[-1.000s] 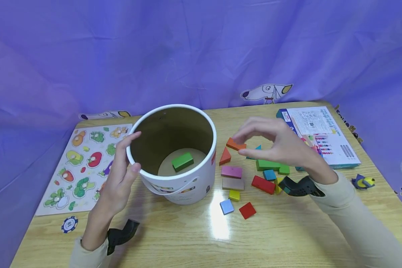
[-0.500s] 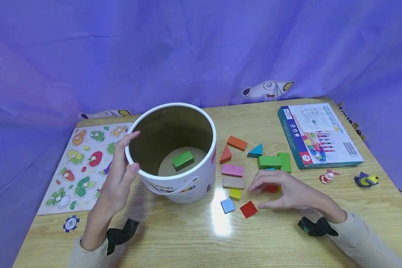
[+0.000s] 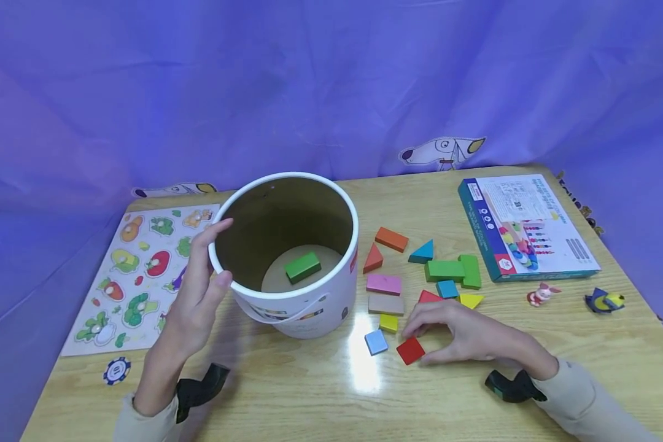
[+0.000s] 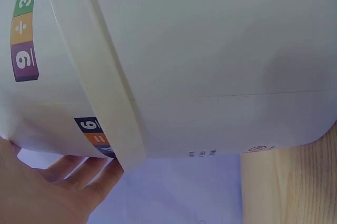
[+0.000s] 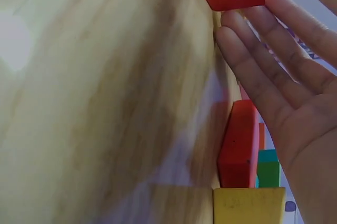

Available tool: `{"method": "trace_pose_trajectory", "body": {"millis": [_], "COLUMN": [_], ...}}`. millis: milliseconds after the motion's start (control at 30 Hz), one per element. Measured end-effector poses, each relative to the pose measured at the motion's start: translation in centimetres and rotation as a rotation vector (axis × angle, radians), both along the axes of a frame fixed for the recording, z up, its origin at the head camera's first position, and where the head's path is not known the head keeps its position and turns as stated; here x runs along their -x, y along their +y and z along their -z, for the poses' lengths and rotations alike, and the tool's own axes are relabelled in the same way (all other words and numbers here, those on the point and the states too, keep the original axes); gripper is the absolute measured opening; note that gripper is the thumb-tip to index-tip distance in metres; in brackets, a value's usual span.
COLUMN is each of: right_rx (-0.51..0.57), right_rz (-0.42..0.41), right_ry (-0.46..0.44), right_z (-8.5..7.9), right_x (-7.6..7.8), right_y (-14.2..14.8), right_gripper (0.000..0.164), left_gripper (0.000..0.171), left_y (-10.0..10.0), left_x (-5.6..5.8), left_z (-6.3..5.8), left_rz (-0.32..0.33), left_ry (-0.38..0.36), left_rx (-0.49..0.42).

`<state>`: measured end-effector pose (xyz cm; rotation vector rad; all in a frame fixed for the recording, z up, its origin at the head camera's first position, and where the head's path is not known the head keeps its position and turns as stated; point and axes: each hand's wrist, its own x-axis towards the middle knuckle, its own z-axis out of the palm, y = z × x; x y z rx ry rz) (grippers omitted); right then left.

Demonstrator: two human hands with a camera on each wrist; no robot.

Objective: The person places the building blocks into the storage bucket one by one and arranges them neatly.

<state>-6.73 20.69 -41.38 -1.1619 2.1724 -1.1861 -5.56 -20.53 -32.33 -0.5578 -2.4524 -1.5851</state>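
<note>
Both hands are busy from where I stand: the right hand [image 3: 469, 331] has closed in on the small red block [image 3: 410, 350] and pinches it between fingertips at its far side and thumb at its right. A moment ago that hand hung apart, just to the right, so the block has gone from merely approached to held. It looks no higher than the desk [image 3: 287, 393], though I cannot tell whether it has lifted at all.

The left hand [image 3: 192, 304] has stayed put, thumb and forefinger spread against the left rim of the white bucket [image 3: 339, 294].

The red block sits near and right of the bucket, just beside the pale blue block [image 3: 376, 342]. Its top looks almost square, corners aimed near and far, so I see no clear long axis. 1 green block [image 3: 302, 267] lies inside the bucket, its length slanting from near left to far right.
</note>
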Motion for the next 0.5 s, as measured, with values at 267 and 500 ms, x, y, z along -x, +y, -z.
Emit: {"method": "trace_pose_trajectory", "body": {"millis": [267,500], "right_rx": [-0.065,-0.114], "right_rz": [0.012,0.035], "right_ry": [0.036,0.050], "right_z": [0.27,0.26], "right_x": [-0.22,-0.43], "right_y": [-0.18,-0.36], "right_gripper": [0.032,0.032], "left_gripper": [0.066,0.067], "left_y": [0.03,0.12], "left_x": [0.12,0.00], "left_z": [-0.12,-0.12], "left_rz": [-0.003,-0.015], "left_ry": [0.006,-0.005], "left_rx": [0.030,0.017]}}
